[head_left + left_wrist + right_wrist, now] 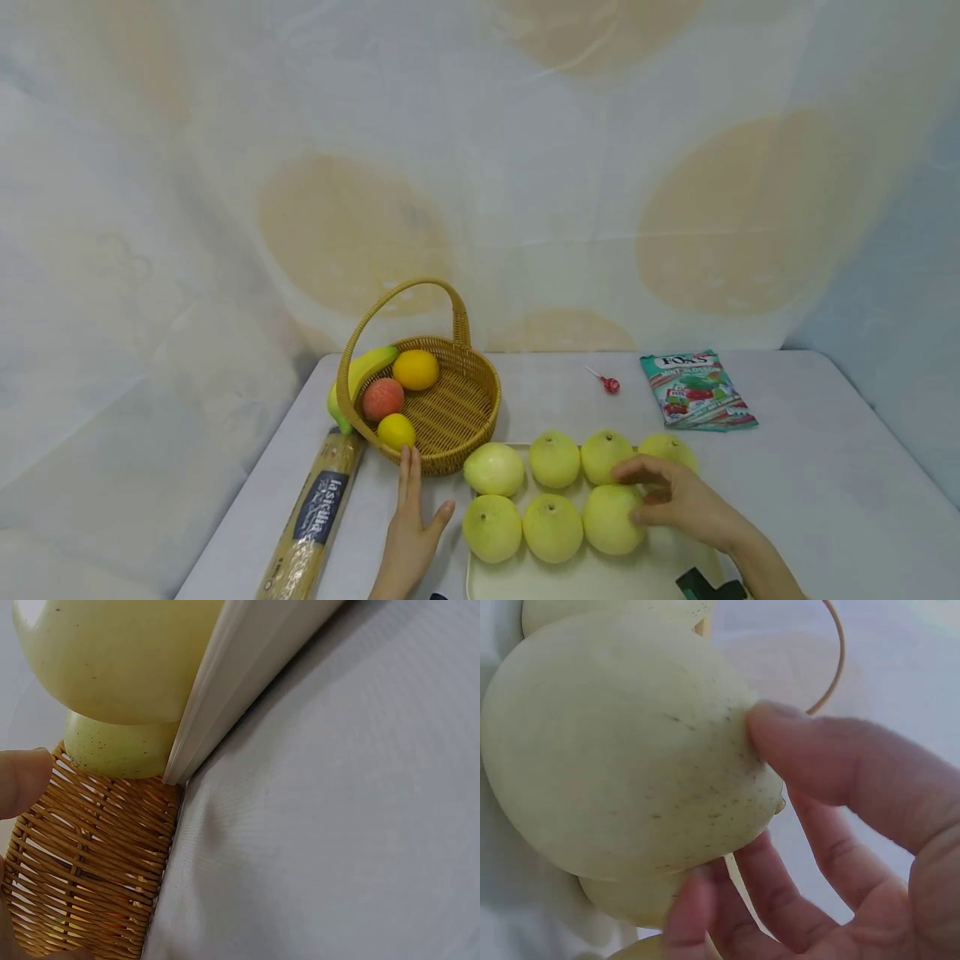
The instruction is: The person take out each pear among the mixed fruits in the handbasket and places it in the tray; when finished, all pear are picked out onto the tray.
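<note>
My right hand (686, 500) grips the front-row, rightmost round pale yellow-green melon (611, 521), which has a speckled skin (630, 757). Its thumb (802, 750) lies against one side, with the other fingers curled around the far side. Several similar melons stand in two rows on a cream tray (592, 579). To the tray's left, my left hand (411, 529) has its fingers extended, the tips near the front rim of a wicker basket (457, 408). Inside that basket are a peach (383, 399), an orange (416, 369) and a lemon (396, 431).
A banana (371, 364) lies against the basket's left side. Below it is a long pack of pasta (318, 508). At the back are a red lollipop (611, 385) and a green candy bag (697, 392). A dark object (705, 586) shows beside the right wrist.
</note>
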The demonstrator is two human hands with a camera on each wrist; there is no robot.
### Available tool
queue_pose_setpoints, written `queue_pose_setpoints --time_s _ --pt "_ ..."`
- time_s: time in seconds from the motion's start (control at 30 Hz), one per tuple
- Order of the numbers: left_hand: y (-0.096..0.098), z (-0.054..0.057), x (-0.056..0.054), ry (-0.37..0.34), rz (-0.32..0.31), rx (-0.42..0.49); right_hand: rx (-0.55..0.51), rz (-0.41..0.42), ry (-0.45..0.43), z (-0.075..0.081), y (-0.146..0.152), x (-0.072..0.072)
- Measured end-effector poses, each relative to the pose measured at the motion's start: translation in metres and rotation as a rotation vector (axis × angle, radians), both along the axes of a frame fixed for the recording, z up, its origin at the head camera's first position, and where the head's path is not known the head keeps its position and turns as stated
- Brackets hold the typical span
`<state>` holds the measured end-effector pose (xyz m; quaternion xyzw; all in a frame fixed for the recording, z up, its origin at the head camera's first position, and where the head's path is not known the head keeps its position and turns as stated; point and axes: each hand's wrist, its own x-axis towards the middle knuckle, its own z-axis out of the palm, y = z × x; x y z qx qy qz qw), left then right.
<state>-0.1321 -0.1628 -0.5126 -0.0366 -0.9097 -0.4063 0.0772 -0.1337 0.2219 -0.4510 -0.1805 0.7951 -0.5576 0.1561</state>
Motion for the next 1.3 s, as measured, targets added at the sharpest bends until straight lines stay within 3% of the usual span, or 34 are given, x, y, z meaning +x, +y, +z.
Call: queue_pose_setpoints --time_s 0.27,0.57,0.87,1.03,1.23,1.3 --pt "-0.001 0.000 0.000 -0.003 -0.002 0.008 -0.112 -0.037 -0.068 -0.001 -0.004 -0.001" --pt "-0.001 0.000 0.001 -0.011 0.001 0.005 -0.230 0.094 -0.004 -0.004 -0.011 0.002" --pt "-0.002 0.001 0.002 -0.011 0.006 -0.008 -0.218 0.070 0.021 -0.004 -0.006 0.002" --pt "-0.002 0.000 0.002 -0.017 0.006 -0.003 -0.158 -0.070 0.111 0.002 -0.003 0.005" --pt "-0.002 -0.001 0.004 -0.043 0.002 0.009 0.053 -0.366 0.347 0.011 -0.002 0.014" --pt "-0.002 -0.001 0.005 -0.050 0.001 0.002 0.141 -0.430 0.456 0.011 0.000 0.021"
